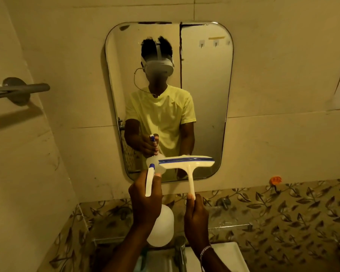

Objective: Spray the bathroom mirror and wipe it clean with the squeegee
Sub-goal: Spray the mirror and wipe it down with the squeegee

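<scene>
Spray step pending. Left hand [145, 203] closed round sprayer [150, 180], nozzle toward mirror [204, 95]; right hand [196, 214] gripping squeegee [186, 163] just beside. Next: trigger squeeze.

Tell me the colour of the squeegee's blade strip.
Blue, along the top edge of the cream squeegee, seen in the head view.

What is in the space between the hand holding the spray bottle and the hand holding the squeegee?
Nothing. In the head view, only tiled wall shows between the left hand, gripping the spray bottle, and the right hand, gripping the squeegee.
</scene>
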